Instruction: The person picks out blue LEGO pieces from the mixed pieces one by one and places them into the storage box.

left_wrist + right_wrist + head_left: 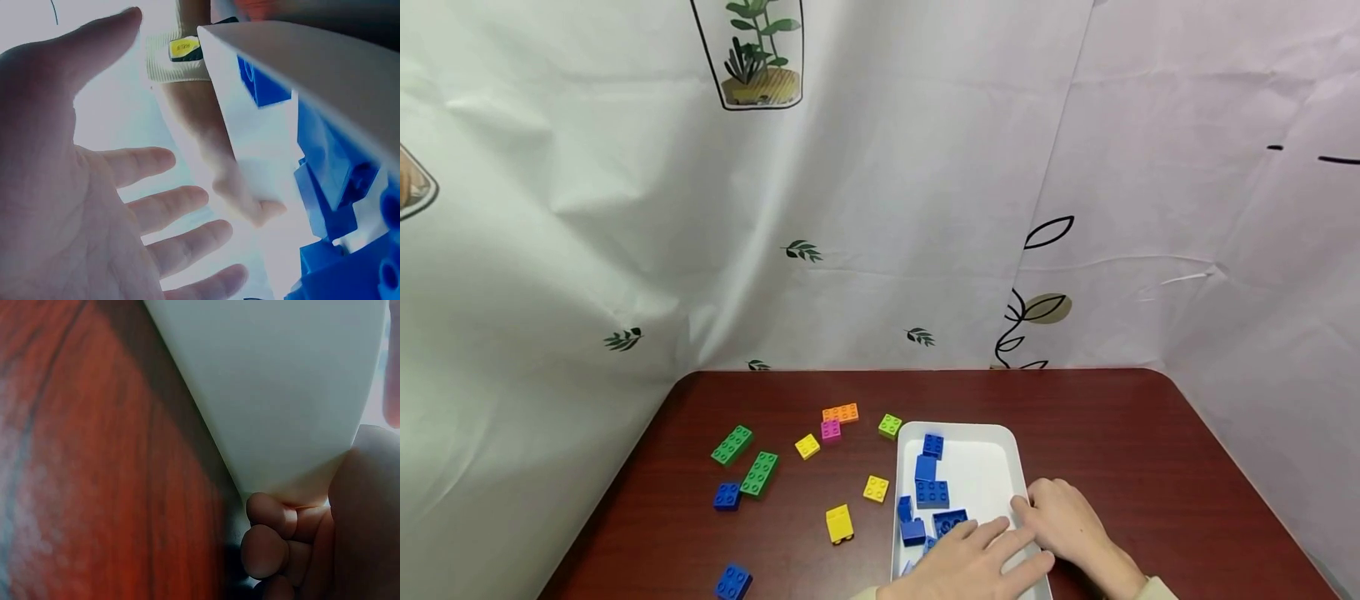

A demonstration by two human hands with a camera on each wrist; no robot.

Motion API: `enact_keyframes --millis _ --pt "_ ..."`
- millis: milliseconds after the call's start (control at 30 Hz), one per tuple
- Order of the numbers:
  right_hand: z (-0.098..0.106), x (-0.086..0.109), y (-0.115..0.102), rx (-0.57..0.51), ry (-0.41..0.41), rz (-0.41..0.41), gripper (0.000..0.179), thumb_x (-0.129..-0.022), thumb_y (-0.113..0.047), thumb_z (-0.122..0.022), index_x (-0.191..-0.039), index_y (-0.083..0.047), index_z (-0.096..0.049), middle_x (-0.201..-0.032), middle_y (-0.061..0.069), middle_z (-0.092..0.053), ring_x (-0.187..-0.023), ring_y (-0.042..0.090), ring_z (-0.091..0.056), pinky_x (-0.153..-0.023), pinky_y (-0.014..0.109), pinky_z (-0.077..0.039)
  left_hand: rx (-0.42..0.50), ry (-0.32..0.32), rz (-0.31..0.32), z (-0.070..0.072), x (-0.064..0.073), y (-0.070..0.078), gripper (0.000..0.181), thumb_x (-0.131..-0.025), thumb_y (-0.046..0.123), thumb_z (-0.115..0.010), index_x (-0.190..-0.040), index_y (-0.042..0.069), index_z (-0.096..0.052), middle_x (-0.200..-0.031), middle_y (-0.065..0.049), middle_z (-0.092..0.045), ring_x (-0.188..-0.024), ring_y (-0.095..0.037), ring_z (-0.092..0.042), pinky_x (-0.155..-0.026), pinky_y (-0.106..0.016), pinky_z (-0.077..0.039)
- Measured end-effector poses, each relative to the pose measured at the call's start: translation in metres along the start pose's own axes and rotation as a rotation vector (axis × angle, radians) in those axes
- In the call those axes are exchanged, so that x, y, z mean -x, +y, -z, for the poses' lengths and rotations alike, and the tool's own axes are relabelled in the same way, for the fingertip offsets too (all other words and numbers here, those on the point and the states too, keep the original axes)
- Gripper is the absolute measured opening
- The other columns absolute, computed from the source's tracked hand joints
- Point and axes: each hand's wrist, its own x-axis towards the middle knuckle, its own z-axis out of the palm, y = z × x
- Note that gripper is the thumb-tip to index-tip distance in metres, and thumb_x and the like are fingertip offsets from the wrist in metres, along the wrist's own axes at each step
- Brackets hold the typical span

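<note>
A white tray lies on the table, with several blue bricks along its left side. My right hand holds the tray's right edge. In the right wrist view, its thumb is at the rim and its fingers are curled against the outer wall. Over the tray's near part, my left hand has its fingers spread and hides some of the bricks. Its palm and straight fingers hold nothing in the left wrist view. Whether it touches the tray, I cannot tell.
Left of the tray lie two green bricks, loose blue bricks and several yellow bricks. Farther back are an orange brick, a pink brick and a lime brick. A printed cloth hangs behind the dark red table.
</note>
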Motion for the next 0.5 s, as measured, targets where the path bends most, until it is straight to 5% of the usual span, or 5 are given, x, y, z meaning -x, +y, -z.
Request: enact_keyframes --millis 500 --pt "-0.001 -0.001 0.001 0.014 0.009 -0.015 0.043 -0.088 -0.022 -0.065 -0.05 -0.019 -0.045 -0.049 -0.005 -0.043 -0.047 0.011 -0.039 -0.046 0.027 -0.031 0.129 -0.101 0.114 0.011 0.017 -0.019 0.082 -0.096 0.075 -0.042 -0.164 0.033 -0.024 -0.171 0.01 -0.026 -0.151 -0.013 -0.041 -0.113 -0.035 -0.048"
